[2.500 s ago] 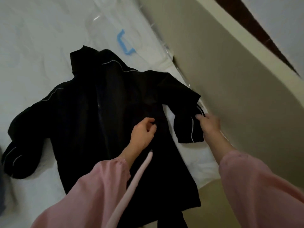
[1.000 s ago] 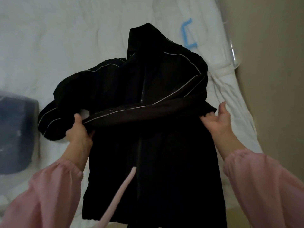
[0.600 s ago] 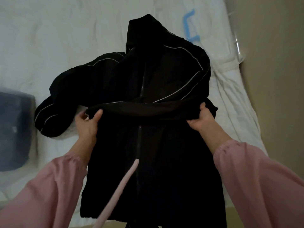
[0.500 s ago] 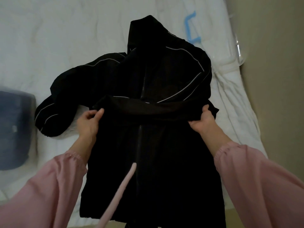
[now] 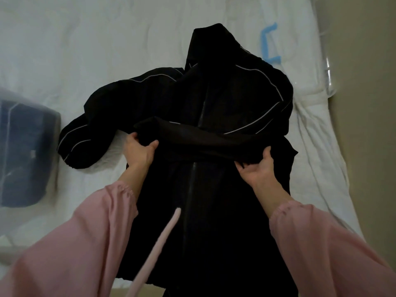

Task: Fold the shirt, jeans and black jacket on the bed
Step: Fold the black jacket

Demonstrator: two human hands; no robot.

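The black jacket (image 5: 214, 194) lay zip-up along the bed's (image 5: 85, 50) right edge. The left hand (image 5: 139, 152) at the cuff and the right hand (image 5: 258, 171) at the fold had fingers (image 5: 266, 152) curled on its sleeve (image 5: 203, 144), seemingly to keep it flat across the chest.

Left hand (image 5: 138, 154): arm extended forward, thumb and curled fingers pinching the cuff end of the black fabric jacket sleeve (image 5: 205, 144). Right hand (image 5: 258, 171): palm turned inward, thumb raised, fingers curled under the same sleeve at its other end. Both wrists are bare beyond the loose pink elastic-cuffed sleeves (image 5: 90, 232).
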